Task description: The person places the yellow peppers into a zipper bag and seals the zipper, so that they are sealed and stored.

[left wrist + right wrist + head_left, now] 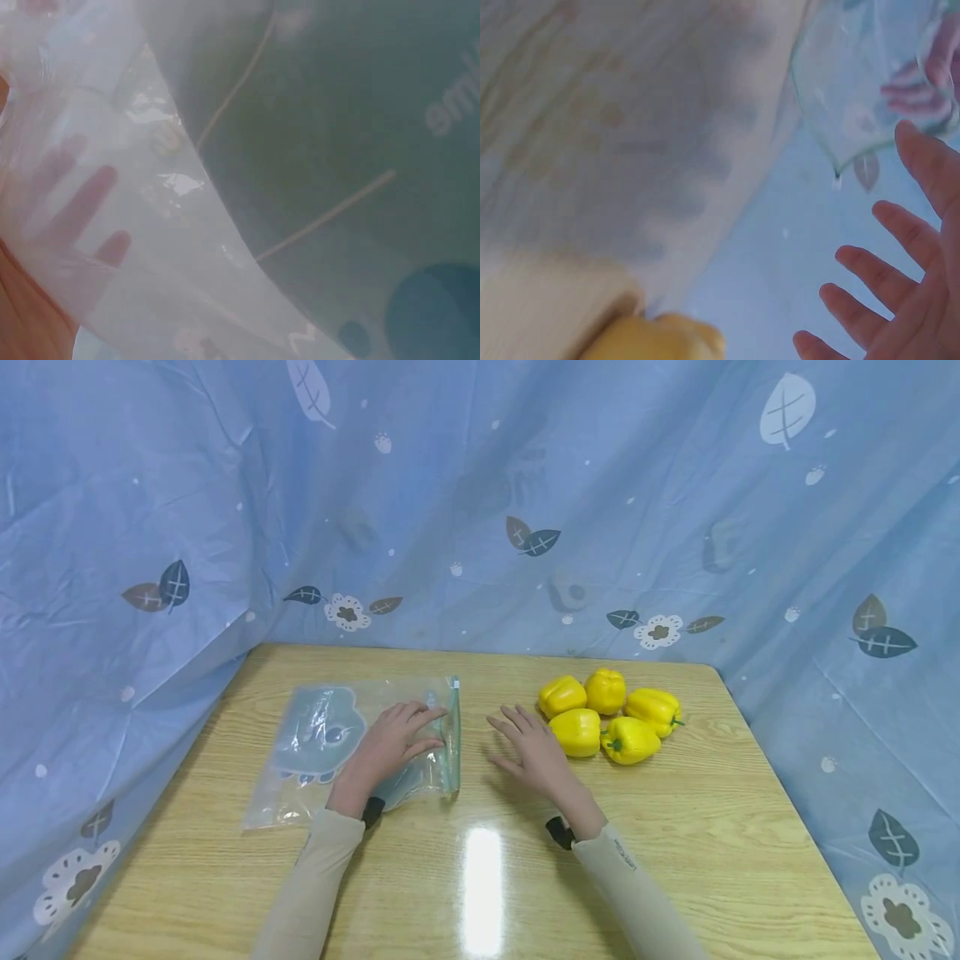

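Note:
A clear zip bag [262, 789] with a blue-green cartoon print lies on the wooden table, its green zip edge [454, 735] facing right. Over the bag, close to that edge, is my left hand [393, 739], thumb and fingers spread apart. In the left wrist view its fingers [82, 206] show blurred through the translucent film. Between the bag and several yellow bell peppers [576, 732], my right hand [534, 756] hovers with nothing in it. Its fingers [874, 270] look relaxed and spread in the right wrist view, where the zip edge rises in a point beyond the thumb.
The peppers sit in a cluster at the table's back right, some with green stems. A blue patterned curtain [465, 510] surrounds the table [712, 860] at the back and both sides. Light glares off the tabletop at the front.

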